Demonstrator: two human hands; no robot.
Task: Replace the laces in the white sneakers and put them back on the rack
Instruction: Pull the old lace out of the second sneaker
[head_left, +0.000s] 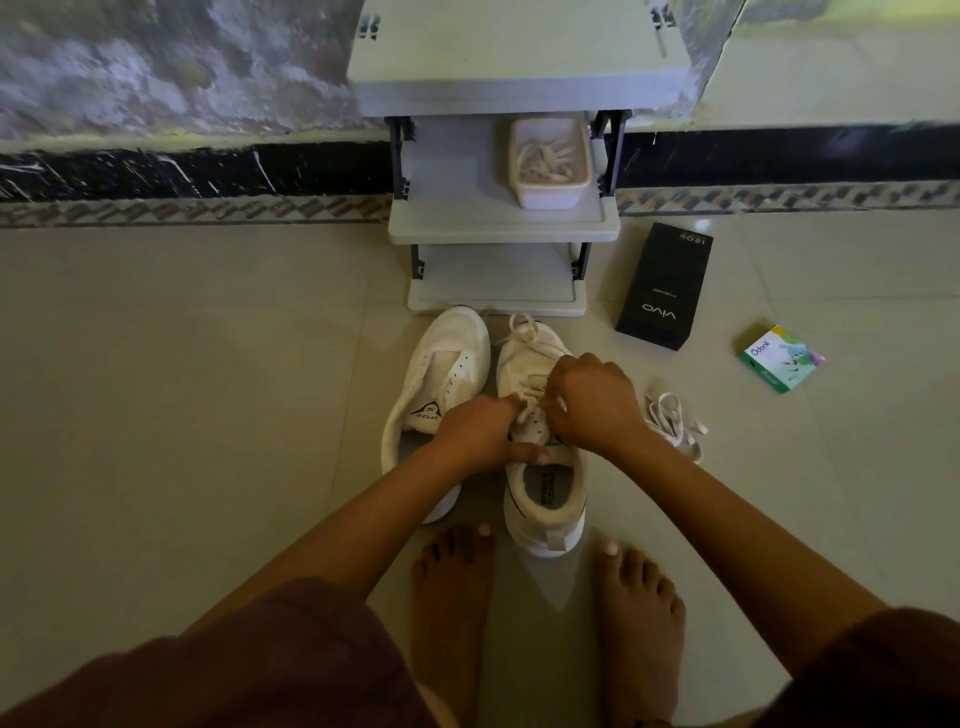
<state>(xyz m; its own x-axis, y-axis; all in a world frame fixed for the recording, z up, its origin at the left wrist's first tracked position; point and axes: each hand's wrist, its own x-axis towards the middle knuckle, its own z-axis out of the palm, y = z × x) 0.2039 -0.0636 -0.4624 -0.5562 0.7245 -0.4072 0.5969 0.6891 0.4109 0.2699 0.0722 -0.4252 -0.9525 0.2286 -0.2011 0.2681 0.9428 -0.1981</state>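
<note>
head view: both hands work the laced sneaker (545, 519), on the floor just before the rack (498, 221). left hand (475, 434) pinches the flat woven lace (530, 338) at the tongue, and right hand (592, 405) curls tight onto it. risk: glossy tile lets the shoe slide, or the soft lace skips an eyelet. the bare sneaker (441, 374), mesh-topped, sits alongside.

On the floor (208, 364), the left grip (480, 431) held the laced sneaker (545, 499) at its tongue — the right grip (592, 402) pinched its lace (527, 335) over the eyelets. The laceless sneaker (436, 384) stood just beside it, a loose lace (675, 423) to the right, the rack (498, 218) beyond.
</note>
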